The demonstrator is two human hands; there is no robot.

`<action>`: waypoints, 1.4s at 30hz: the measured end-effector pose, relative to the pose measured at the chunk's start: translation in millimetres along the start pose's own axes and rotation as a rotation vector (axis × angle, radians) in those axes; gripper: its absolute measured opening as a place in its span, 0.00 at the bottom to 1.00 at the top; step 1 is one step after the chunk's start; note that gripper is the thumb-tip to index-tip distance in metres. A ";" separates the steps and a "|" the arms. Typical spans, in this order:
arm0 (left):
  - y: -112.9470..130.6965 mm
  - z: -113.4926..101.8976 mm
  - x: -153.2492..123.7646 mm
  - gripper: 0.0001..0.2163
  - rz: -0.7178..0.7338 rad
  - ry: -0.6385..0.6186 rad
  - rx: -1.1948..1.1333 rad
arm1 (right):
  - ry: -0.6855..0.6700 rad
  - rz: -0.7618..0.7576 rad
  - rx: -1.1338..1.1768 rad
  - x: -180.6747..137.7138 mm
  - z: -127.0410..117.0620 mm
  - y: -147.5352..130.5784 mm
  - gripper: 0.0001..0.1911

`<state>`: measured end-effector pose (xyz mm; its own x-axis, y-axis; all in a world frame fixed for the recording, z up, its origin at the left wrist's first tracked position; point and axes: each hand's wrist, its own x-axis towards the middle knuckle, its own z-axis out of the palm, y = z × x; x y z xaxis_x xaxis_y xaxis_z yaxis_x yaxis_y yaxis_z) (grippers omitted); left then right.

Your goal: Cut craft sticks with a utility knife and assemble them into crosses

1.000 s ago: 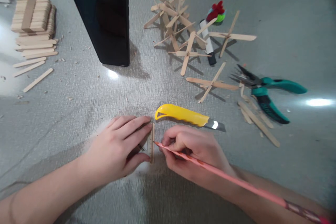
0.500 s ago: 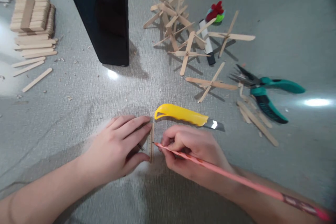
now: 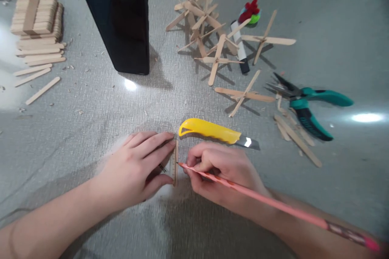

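Observation:
My right hand (image 3: 223, 174) is closed in a writing grip round a pink pencil (image 3: 261, 198), whose dark tip touches a narrow wooden craft stick (image 3: 176, 153). My left hand (image 3: 136, 164) lies palm down on the left, its fingertips and thumb holding a small ruler (image 3: 174, 168) with tick marks against the stick. Most of the ruler is hidden under that hand. Just above my hands lies a yellow utility knife (image 3: 209, 130) with its blade out to the right.
Several crossed craft-stick pieces (image 3: 217, 60) stand at the back beside a white marker (image 3: 240, 48) and a red and green fuzzy thing (image 3: 251, 12). Teal-handled pliers (image 3: 306, 103) and loose sticks (image 3: 298, 139) lie right. A black upright device (image 3: 130, 28) stands behind; bundled sticks (image 3: 44, 16) lie left.
The whole view has shifted very slightly. Both hands, the pencil, the ruler and the stick keep nearly the same places.

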<state>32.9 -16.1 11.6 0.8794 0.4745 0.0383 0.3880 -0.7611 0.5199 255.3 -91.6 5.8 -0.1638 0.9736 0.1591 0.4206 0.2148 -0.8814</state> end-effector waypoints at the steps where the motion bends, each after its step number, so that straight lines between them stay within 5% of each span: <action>1: 0.0 -0.1 0.0 0.25 -0.002 -0.002 0.001 | -0.008 0.000 0.004 0.1 -0.1 -0.1 0.13; 42: 0.1 0.0 -1.8 0.25 0.004 0.008 0.010 | 0.035 -0.001 0.006 -0.2 0.5 1.2 0.13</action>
<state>31.3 -17.1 11.5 0.8788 0.4749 0.0472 0.3871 -0.7672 0.5115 255.4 -91.6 4.5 -0.1331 0.9756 0.1748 0.4149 0.2150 -0.8841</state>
